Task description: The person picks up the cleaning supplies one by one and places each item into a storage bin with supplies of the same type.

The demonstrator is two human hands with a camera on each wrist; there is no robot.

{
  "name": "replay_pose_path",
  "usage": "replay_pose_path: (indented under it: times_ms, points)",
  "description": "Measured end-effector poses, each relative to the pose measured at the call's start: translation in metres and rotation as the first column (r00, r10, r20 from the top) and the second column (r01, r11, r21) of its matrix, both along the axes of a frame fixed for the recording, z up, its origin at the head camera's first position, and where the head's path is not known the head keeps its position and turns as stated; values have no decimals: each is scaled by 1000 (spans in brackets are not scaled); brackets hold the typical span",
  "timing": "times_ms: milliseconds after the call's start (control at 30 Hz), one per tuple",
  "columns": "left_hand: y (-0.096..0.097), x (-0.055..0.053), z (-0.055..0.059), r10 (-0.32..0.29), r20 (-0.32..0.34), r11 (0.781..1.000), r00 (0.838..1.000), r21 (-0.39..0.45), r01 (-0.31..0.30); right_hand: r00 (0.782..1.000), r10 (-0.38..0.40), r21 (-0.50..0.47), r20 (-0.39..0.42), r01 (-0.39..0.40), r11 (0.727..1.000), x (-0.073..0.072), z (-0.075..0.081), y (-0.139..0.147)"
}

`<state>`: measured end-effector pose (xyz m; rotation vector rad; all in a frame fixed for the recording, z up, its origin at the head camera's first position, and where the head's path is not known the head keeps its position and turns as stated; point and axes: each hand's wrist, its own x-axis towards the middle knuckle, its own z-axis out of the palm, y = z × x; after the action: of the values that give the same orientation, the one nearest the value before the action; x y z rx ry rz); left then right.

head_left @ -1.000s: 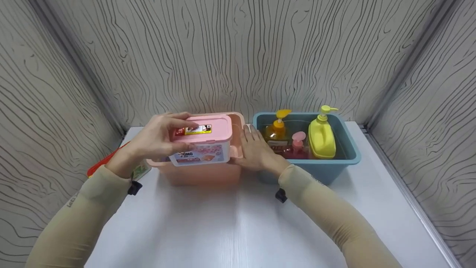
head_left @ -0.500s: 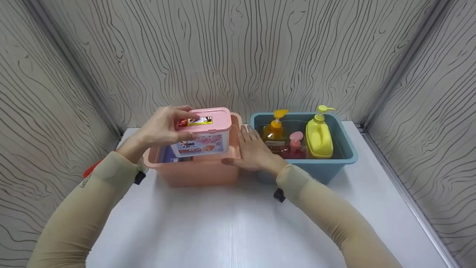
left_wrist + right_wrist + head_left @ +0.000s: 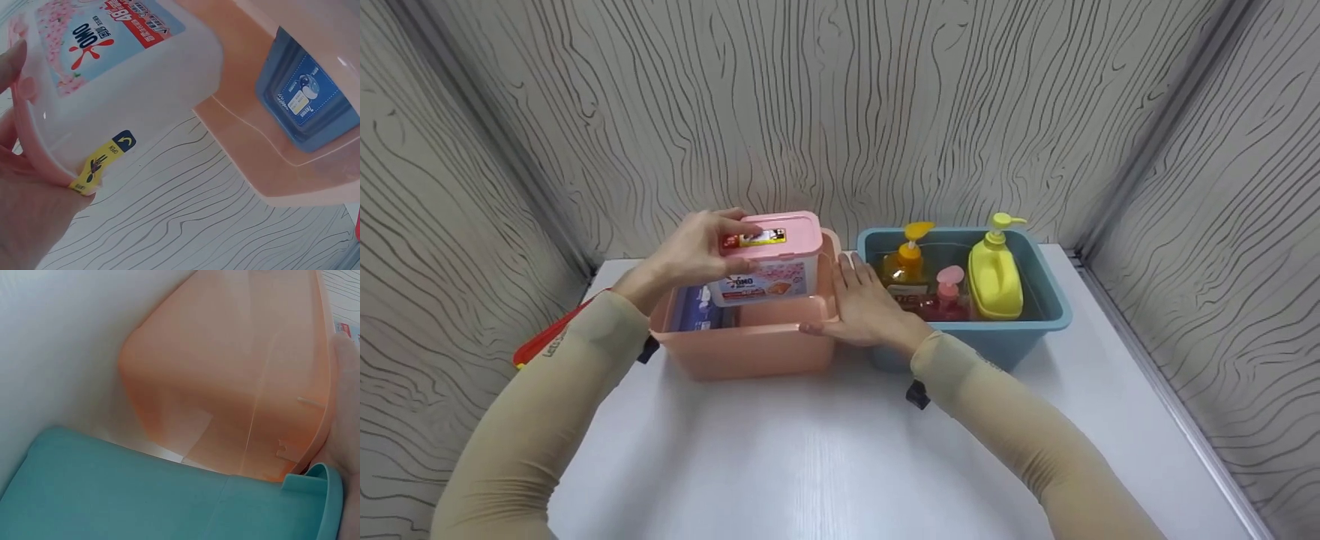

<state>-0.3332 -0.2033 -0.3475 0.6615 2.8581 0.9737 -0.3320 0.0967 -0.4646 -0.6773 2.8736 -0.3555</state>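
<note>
My left hand [image 3: 694, 251] grips a white laundry-capsule tub [image 3: 771, 281] by its pink lid, fingers on top and thumb at the front edge. The tub is over the peach bin [image 3: 754, 352]; in the left wrist view its OMO label [image 3: 90, 42] shows, with a yellow OPEN tab [image 3: 101, 160] below. Inside the bin's left end stands a dark blue box [image 3: 696, 309]. My right hand [image 3: 870, 304] rests with straight fingers on the bin's right rim, thumb toward the front rim. In the right wrist view only part of that hand shows, beside the rim.
A blue-green bin [image 3: 960, 345] stands close on the right, holding an amber pump bottle [image 3: 904, 277], a pink pump bottle [image 3: 947, 300] and a yellow pump bottle [image 3: 996, 281]. A red object [image 3: 551, 334] lies left, partly behind my left sleeve. Wood-patterned walls [image 3: 810, 112] enclose the table.
My left hand has raised the tub up and back over the peach bin, uncovering more of the dark blue box. My right hand stays at the rim; the whole view has shifted slightly.
</note>
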Motion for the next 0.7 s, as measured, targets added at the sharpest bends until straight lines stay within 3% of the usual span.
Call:
replay_pose_path:
  times_ms: [467,700]
  points:
    - [6,-34,-8,-10,42,998,999,-65,13,1000,-13,-37,20,14,999,0,3,1]
    - [9,-45,-16,-14,54,999,998,-49,17,999,-27,-35,41,28,999,1,2,-3]
